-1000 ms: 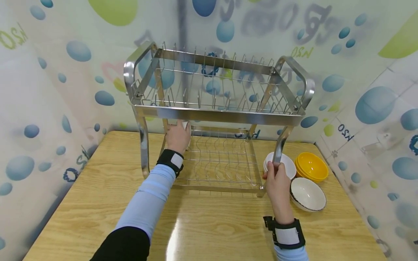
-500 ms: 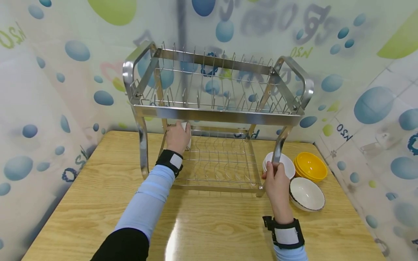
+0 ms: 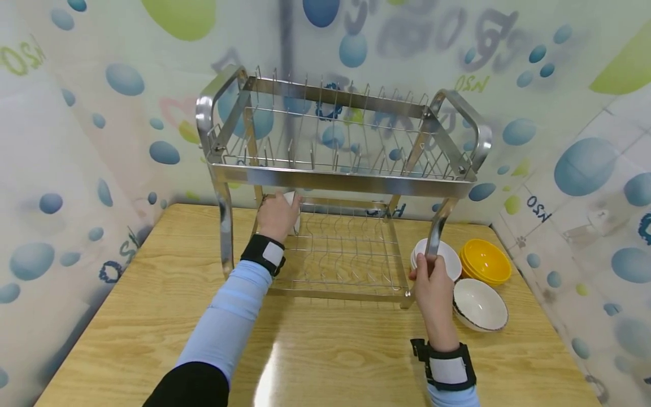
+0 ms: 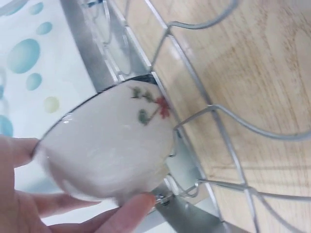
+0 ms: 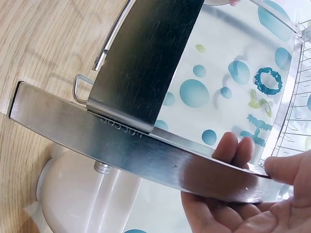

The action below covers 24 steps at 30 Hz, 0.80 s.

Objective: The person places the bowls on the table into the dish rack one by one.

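A two-tier metal dish rack [image 3: 346, 180] stands on the wooden table. My left hand [image 3: 276, 219] reaches under its upper tier and holds a white bowl [image 4: 104, 141] at the left end of the lower wire tray [image 3: 346, 249]. The left wrist view shows the bowl's dark rim and red flower; it is tilted on its side against the wires, fingers and thumb around it. My right hand [image 3: 434, 299] grips the rack's right front leg [image 5: 146, 155], thumb on one side and fingers on the other. In the head view, the left hand hides most of the bowl.
Right of the rack stand white bowls [image 3: 448, 259], a stack of yellow bowls [image 3: 487, 259] and a white bowl with a dark rim [image 3: 480, 305]. Upright wire prongs line the upper tier [image 3: 333, 138]. A patterned wall covering [image 3: 102, 186] rises close behind the rack.
My left hand has dipped slightly at the tray's left end, and a little more of the bowl shows beside it. The right hand keeps its hold on the leg.
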### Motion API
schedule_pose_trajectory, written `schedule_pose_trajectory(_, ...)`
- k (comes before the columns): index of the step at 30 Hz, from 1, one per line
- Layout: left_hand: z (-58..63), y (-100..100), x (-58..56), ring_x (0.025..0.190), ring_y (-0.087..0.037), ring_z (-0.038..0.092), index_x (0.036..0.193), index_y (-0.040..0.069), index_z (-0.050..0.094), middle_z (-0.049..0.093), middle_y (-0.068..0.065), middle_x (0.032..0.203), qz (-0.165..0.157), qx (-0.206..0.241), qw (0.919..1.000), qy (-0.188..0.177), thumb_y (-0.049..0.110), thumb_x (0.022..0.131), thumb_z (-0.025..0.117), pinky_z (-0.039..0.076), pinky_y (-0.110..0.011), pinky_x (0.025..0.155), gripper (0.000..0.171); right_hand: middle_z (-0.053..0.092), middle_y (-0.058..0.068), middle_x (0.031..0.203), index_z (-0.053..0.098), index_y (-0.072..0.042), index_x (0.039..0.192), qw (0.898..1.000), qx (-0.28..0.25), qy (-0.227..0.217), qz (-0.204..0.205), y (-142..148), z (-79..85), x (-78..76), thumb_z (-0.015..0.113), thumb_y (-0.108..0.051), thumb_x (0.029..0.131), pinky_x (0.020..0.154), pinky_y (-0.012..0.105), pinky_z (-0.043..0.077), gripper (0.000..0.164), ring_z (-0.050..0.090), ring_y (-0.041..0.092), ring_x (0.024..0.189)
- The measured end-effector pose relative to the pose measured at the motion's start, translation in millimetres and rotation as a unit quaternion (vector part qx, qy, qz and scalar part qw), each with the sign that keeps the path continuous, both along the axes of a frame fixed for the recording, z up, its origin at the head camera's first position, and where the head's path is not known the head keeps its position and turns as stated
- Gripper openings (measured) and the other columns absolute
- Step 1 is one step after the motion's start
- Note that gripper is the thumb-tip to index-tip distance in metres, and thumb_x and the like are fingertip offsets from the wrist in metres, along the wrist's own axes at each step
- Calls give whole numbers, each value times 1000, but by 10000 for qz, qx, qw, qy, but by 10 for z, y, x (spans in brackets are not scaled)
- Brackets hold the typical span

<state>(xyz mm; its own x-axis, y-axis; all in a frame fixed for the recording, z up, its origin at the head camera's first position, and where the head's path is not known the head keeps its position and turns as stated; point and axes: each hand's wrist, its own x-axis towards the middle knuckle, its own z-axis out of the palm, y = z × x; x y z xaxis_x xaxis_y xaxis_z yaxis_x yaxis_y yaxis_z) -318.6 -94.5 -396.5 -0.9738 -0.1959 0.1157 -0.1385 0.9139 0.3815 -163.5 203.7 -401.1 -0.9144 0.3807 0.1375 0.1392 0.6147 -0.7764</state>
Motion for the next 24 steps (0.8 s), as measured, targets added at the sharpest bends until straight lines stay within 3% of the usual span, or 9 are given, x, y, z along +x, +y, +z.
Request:
schedule_pose_trajectory(6,145,40,138,89,-40,65,122,-9,51,62,-29,103,-58,62,9998,-152,44,99,39,56,-47,68,59,65,15,88,48,-3,114,9999,-124,14,11,1,12,11,40,-40,100,57,26,41,40,61,26,77)
schedule_pose_trajectory(9,213,64,224,85,-39,65,117,-7,54,63,-26,98,-146,109,9998,-37,41,98,42,55,-45,64,54,66,14,91,48,-4,114,9999,-113,50,-20,3,9,11,40,-43,100,61,27,44,43,64,26,82)
schedule_pose_trajectory(14,289,112,366,70,-33,63,99,-4,59,63,-19,81,-429,315,9971,544,35,97,48,51,-38,50,41,67,14,94,49,-3,115,9999,-95,110,-32,7,2,5,40,-42,100,66,27,46,42,66,26,85)
schedule_pose_trajectory(20,353,183,583,84,-34,63,114,-4,61,65,-24,98,-1118,492,9838,1314,29,96,53,54,-40,62,39,68,15,95,48,-3,116,9998,-112,156,-46,10,1,6,40,-42,100,69,28,47,42,66,26,86)
schedule_pose_trajectory(24,352,219,749,85,-30,62,112,0,63,65,-20,99,-1397,947,9693,1786,26,96,54,53,-38,65,32,68,16,97,47,-3,118,9998,-128,154,-74,16,3,8,37,-45,100,68,28,45,47,66,27,88)
